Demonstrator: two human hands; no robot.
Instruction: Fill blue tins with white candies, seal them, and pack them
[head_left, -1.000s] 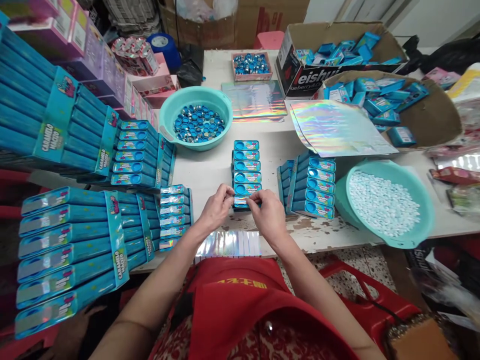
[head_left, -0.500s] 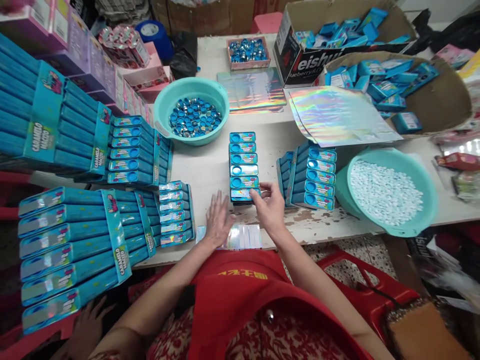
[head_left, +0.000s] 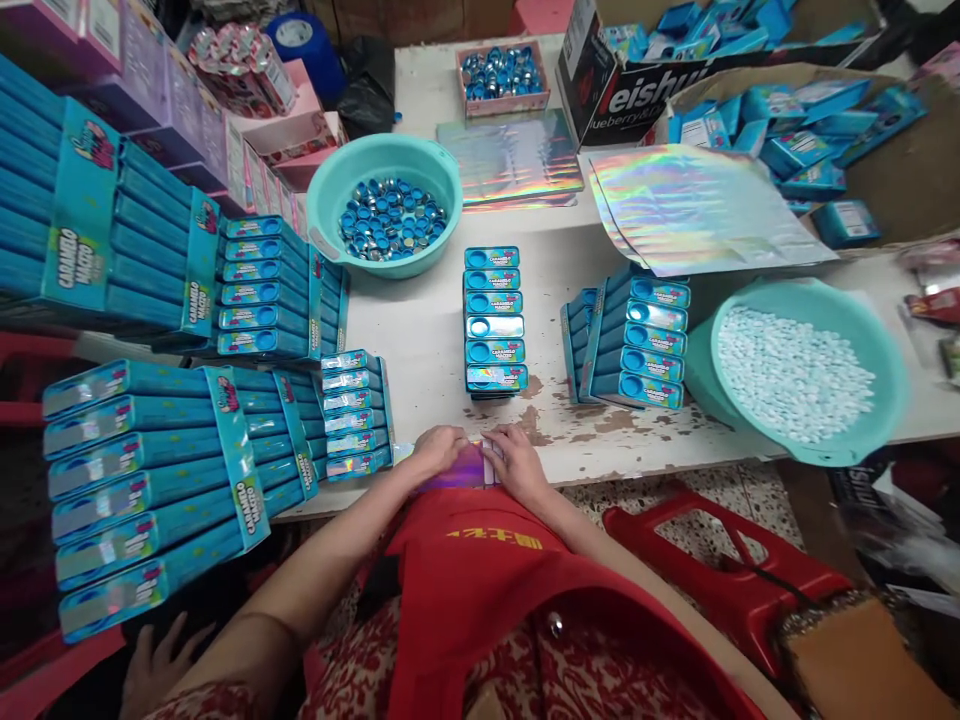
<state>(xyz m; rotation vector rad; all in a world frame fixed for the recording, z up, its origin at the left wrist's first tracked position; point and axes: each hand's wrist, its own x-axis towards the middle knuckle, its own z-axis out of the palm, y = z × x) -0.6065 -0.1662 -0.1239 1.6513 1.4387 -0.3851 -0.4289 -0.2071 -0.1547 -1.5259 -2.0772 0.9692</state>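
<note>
At the table's front edge lies a shiny holographic sticker sheet (head_left: pixel 461 470), showing purple in the light. My left hand (head_left: pixel 435 452) has its fingers closed on the sheet's upper edge. Close beside it, my right hand (head_left: pixel 516 462) pinches at a narrow strip near the sheet's right side. Just beyond both hands, untouched, stands a row of blue tins (head_left: pixel 495 352) with round recesses in their ends. The nearest tin end carries a shiny strip across it.
Banded blue tin packs (head_left: pixel 247 500) crowd the left, and another pack (head_left: pixel 630 345) stands right. A turquoise basin (head_left: pixel 319 190) holds blue caps; another basin (head_left: pixel 701 350) holds pale pellets. Holographic sheets (head_left: pixel 697 205) lie near cartons (head_left: pixel 922 150). Another person's hand (head_left: pixel 161 665) shows lower left.
My right hand has let go of the nearest tin and come down to the sticker sheet. My left hand, spread out half a second ago, has closed at the sheet. The view has shifted slightly.
</note>
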